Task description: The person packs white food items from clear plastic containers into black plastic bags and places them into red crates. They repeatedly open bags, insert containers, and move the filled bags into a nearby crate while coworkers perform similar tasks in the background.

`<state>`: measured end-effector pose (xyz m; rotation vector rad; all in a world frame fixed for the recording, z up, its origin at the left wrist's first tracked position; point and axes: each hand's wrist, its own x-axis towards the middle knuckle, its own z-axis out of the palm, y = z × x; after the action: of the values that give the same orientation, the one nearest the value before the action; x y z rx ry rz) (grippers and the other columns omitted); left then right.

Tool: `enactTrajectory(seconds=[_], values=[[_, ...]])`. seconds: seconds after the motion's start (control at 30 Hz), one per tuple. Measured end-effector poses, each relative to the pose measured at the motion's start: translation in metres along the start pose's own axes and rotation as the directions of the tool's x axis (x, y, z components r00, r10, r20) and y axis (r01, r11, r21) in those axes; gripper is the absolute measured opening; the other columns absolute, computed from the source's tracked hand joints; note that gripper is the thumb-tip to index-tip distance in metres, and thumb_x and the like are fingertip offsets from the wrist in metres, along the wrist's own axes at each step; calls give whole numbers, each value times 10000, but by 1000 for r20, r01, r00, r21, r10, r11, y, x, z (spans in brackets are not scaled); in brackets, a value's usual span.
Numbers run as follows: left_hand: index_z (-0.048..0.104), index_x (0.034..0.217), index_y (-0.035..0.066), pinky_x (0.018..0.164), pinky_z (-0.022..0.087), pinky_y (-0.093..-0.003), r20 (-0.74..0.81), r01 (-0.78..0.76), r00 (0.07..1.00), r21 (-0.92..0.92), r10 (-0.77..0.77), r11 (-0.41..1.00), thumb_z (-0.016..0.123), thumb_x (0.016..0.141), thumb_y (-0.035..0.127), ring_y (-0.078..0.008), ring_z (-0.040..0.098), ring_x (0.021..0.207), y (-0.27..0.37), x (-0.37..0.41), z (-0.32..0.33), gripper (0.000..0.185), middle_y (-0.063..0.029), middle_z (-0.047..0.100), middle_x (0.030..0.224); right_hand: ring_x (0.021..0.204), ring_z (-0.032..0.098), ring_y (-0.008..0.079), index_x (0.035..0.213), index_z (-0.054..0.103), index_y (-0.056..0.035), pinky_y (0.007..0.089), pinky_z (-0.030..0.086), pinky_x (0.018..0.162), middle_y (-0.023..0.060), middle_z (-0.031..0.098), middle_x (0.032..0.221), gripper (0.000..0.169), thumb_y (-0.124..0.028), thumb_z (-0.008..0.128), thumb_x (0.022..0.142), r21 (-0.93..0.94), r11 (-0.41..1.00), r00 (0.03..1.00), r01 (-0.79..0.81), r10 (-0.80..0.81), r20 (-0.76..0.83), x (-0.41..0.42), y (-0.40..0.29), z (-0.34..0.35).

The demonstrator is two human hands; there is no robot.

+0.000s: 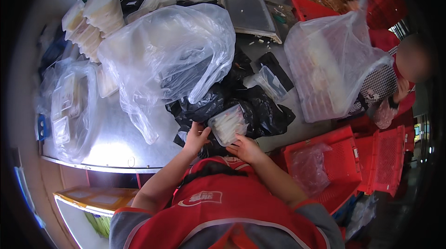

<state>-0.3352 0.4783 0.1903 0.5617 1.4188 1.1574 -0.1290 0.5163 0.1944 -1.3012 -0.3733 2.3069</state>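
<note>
My right hand grips the lower right edge of a clear plastic container filled with pale, elongated pieces. At the container's left side is my left hand, its thumb and fingers apart; whether it touches the rim cannot be told. Crumpled black plastic bags lie under and around the container. Behind them, another clear container with pale contents leans near a flat black piece. A large translucent plastic bag spreads over the metal table to the left.
Stacked filled containers stand at the back left, with a bagged group below. A metal tray lies at the back. On the right are a large bagged stack, red plastic crates and a person in checked sleeves.
</note>
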Motion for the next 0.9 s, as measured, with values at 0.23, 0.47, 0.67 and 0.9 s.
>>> enactTrajectory(seconds=[0.23,0.47,0.67,0.9], values=[[553,1097,-18,670,487,-316,209,-379,924,373,321,847,592,860,161,-196,588,698,1,9,3,299,-137,612,981,1258,422,322,1295,426,-158,624,250,1008,82,487,1333,463,-412,442,909,120,992,998,-45,40,47,-11,-22,9],[636,947,24,648,472,-296,225,125,966,17,-126,992,618,853,280,-162,588,770,-3,33,21,273,-67,635,851,1262,409,307,1299,426,-180,615,258,1028,71,470,1340,463,-403,495,898,213,977,996,29,-45,72,2,-16,-17],[570,846,109,775,405,-242,366,202,918,-762,152,615,602,863,147,-144,568,839,27,16,-14,52,-12,605,896,1241,426,294,1299,406,-133,509,313,1060,89,457,1336,400,-290,485,940,294,955,999,43,-42,-9,8,-1,-28],[458,1070,80,809,456,-265,665,186,747,-199,-7,962,574,907,114,-134,570,873,22,-45,13,203,-62,572,950,985,601,222,1097,564,5,326,487,849,122,606,1053,287,-231,531,937,-27,988,963,150,-140,230,-15,-20,14]])
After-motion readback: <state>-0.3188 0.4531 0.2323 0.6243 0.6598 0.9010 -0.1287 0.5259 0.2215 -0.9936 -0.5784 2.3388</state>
